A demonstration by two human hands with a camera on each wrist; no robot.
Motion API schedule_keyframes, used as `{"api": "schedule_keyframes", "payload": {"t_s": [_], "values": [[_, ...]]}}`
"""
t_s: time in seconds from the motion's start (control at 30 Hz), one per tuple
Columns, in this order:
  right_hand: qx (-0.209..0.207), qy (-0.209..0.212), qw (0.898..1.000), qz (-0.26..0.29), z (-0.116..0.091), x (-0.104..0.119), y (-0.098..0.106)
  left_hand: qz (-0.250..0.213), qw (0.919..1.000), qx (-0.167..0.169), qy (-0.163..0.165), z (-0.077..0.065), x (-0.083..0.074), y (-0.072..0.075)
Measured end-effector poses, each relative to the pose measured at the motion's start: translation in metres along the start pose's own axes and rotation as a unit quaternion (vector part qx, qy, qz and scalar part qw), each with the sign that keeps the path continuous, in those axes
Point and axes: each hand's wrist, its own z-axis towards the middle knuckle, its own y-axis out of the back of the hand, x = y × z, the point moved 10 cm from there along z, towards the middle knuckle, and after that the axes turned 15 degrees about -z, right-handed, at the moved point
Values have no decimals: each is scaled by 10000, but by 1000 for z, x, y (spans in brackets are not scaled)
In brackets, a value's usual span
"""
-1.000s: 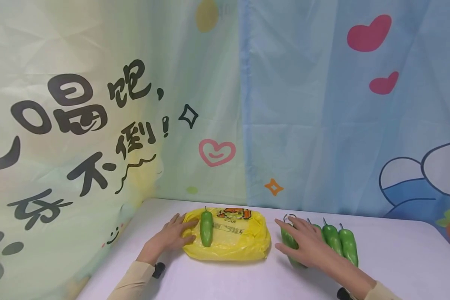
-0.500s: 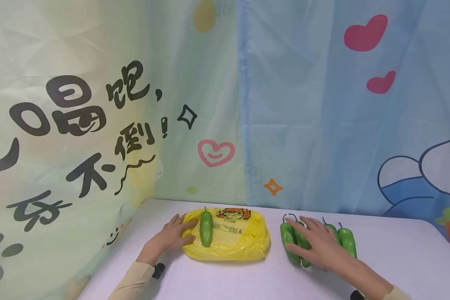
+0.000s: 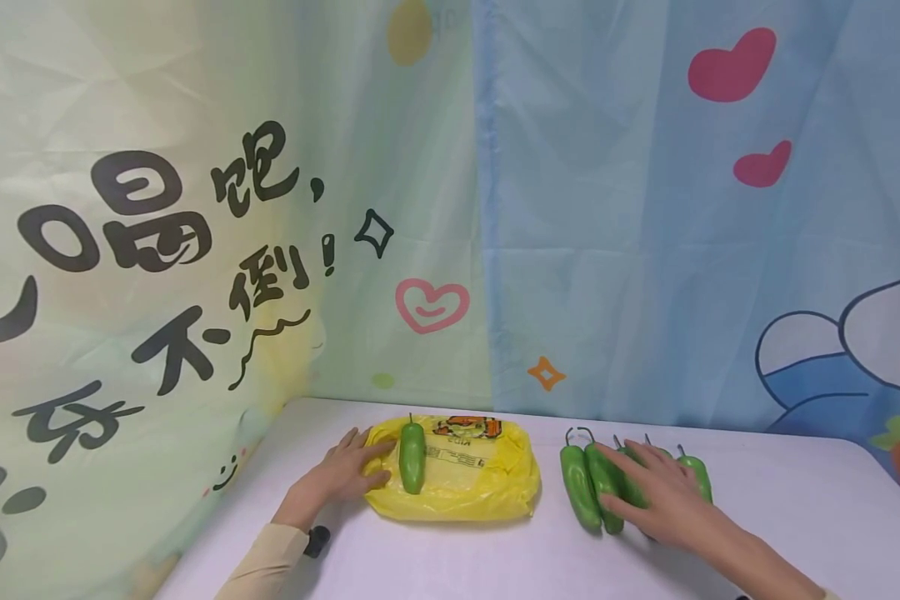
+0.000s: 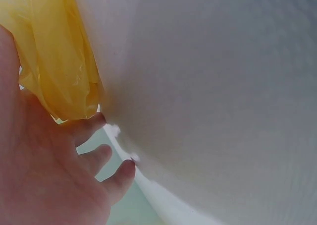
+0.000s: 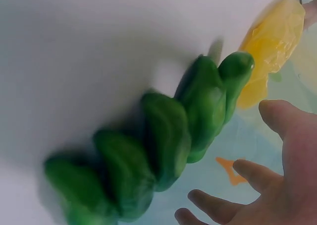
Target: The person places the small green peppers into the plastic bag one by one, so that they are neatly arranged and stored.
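My left hand (image 3: 336, 472) rests against the left end of a yellow plastic bag (image 3: 487, 492), its fingers spread. One green chili pepper (image 3: 412, 458) lies lengthwise on the bag's left part. In the left wrist view the bag (image 4: 59, 51) touches the fingers, which do not wrap round it. Over a row of several green peppers (image 3: 580, 492) hovers my right hand (image 3: 671, 496), fingers extended, partly hiding those on the right. The right wrist view shows the peppers (image 5: 166, 140) side by side, apart from the right hand (image 5: 282, 180); nothing is gripped.
A white table (image 3: 450, 567) bears the bag and peppers, with a gap between them. Behind it hangs a printed curtain (image 3: 585, 208) with hearts; lettering covers the backdrop on the left.
My right hand has moved rightwards along the row, uncovering the peppers at its left end. The left hand, the bag and the pepper on it have stayed put.
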Motion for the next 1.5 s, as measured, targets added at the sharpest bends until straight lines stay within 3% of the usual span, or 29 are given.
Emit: {"api": "schedule_keyframes", "payload": {"t_s": [0.7,1.17,1.5], "values": [[233,-413,9986,-219,-20,-52,-6,-7,10000,14,-23,-2,-2,0],[443,-515,9970,-379,-23,-84,-10,7,10000,-15,11,0,0,1],[729,-437,9950,-530,-21,-95,-15,-33,10000,-62,52,0,1,1]]}}
